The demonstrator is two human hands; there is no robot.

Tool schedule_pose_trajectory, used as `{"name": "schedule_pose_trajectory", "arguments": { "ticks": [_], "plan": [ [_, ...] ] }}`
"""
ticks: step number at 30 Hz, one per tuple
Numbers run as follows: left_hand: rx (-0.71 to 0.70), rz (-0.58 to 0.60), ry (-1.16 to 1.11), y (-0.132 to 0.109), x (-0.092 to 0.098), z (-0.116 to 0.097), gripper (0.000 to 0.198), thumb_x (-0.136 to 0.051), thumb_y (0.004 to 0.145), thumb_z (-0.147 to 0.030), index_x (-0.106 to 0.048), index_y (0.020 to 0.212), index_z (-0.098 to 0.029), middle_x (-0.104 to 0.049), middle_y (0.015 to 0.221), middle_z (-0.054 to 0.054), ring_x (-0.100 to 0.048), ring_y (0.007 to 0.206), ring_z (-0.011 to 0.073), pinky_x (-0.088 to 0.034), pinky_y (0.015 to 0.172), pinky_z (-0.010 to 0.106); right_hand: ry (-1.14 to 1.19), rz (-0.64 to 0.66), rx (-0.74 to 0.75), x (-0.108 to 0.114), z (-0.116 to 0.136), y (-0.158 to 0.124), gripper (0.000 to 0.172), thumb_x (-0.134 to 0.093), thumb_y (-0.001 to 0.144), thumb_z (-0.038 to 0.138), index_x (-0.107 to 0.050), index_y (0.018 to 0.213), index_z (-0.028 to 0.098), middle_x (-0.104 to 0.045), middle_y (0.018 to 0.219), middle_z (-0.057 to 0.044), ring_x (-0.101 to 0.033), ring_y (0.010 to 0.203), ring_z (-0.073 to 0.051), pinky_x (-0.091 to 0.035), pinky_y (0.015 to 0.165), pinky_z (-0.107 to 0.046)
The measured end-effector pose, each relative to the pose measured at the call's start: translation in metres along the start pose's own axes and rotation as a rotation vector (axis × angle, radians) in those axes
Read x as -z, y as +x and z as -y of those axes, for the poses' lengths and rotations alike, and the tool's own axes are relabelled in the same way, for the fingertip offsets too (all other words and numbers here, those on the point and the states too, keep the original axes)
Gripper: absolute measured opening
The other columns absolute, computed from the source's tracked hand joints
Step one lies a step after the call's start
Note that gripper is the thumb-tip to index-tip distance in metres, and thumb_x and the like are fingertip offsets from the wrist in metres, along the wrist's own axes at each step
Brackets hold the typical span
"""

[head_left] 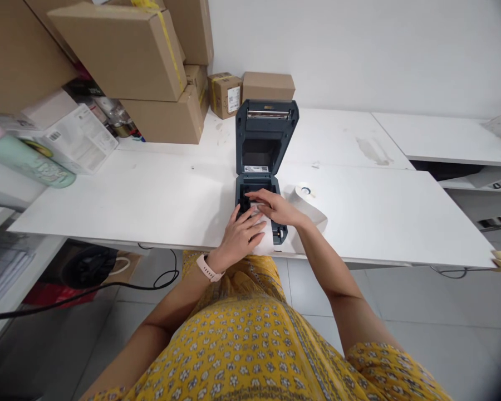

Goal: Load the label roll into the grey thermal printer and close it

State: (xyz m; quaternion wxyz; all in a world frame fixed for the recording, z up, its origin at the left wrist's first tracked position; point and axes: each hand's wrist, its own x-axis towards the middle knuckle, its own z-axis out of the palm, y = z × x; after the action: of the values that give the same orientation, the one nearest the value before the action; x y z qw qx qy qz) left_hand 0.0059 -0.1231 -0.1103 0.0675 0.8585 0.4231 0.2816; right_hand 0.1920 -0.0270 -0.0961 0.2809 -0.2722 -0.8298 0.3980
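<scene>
A dark label printer point(267, 139) stands at the table's front edge with its lid raised. White label paper point(268, 238) lies in its lower body and reaches out over the front. My left hand point(240, 236), with a pale watch band point(209, 268) at the wrist, rests on that paper with its fingers spread. Over the printer's open compartment, my right hand point(278, 207) reaches in from the right, fingers extended to the left above the paper. What lies under its fingertips is mostly hidden. Just right of the printer sits a loose curled piece of white paper point(311, 211).
Cardboard boxes point(162, 120) are stacked at the back left, with smaller boxes point(268, 86) against the wall. A mint bottle point(29, 156) and a white carton point(81, 139) stand at the left. Black cable point(167, 278) hangs below the white table point(379, 223).
</scene>
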Motion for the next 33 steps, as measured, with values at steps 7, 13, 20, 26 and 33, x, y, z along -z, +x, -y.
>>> {"name": "schedule_pose_trajectory", "arguments": {
  "ticks": [7, 13, 20, 26, 33],
  "plan": [
    [-0.068, -0.106, 0.005, -0.026, 0.000, -0.019, 0.034, -0.052, 0.099, -0.027, -0.069, 0.127, -0.017, -0.073, 0.128, 0.013, -0.063, 0.129, 0.0286, -0.039, 0.117, 0.062, -0.097, -0.014, 0.022, -0.002, 0.000, 0.001, 0.048, -0.047, 0.090, 0.010, -0.060, 0.135, 0.022, -0.064, 0.121, -0.011, -0.066, 0.116, -0.025, -0.055, 0.105, -0.050],
    [-0.050, -0.080, 0.017, -0.025, 0.003, -0.021, 0.034, -0.052, 0.099, -0.029, -0.069, 0.126, -0.017, -0.073, 0.128, 0.013, -0.064, 0.129, 0.0286, -0.042, 0.116, 0.059, -0.080, -0.026, 0.023, -0.002, 0.000, 0.001, 0.047, -0.050, 0.090, 0.011, -0.062, 0.133, 0.024, -0.066, 0.119, -0.009, -0.066, 0.113, -0.024, -0.054, 0.104, -0.049],
    [-0.065, -0.068, 0.059, -0.026, 0.007, -0.024, 0.035, -0.051, 0.100, -0.031, -0.068, 0.126, -0.016, -0.072, 0.129, 0.013, -0.064, 0.128, 0.0282, -0.044, 0.114, 0.057, 0.010, -0.024, 0.012, 0.000, -0.001, -0.001, 0.043, -0.057, 0.091, 0.018, -0.063, 0.132, 0.027, -0.067, 0.121, -0.007, -0.066, 0.115, -0.023, -0.053, 0.107, -0.051],
    [-0.055, -0.056, 0.041, -0.027, 0.008, -0.024, 0.034, -0.052, 0.100, -0.030, -0.069, 0.125, -0.015, -0.072, 0.129, 0.013, -0.064, 0.128, 0.0281, -0.044, 0.114, 0.057, 0.242, -0.068, -0.038, -0.001, -0.003, -0.004, 0.036, -0.059, 0.093, 0.023, -0.067, 0.128, 0.026, -0.066, 0.130, -0.006, -0.064, 0.125, -0.023, -0.048, 0.116, -0.050],
    [-0.053, -0.051, 0.049, -0.026, 0.010, -0.024, 0.034, -0.052, 0.100, -0.031, -0.068, 0.126, -0.015, -0.072, 0.129, 0.012, -0.065, 0.127, 0.0274, -0.046, 0.113, 0.056, 0.195, -0.088, -0.044, -0.003, -0.004, -0.002, 0.041, -0.062, 0.085, 0.015, -0.070, 0.124, 0.026, -0.068, 0.126, -0.005, -0.065, 0.123, -0.023, -0.047, 0.116, -0.049]
  ]
}}
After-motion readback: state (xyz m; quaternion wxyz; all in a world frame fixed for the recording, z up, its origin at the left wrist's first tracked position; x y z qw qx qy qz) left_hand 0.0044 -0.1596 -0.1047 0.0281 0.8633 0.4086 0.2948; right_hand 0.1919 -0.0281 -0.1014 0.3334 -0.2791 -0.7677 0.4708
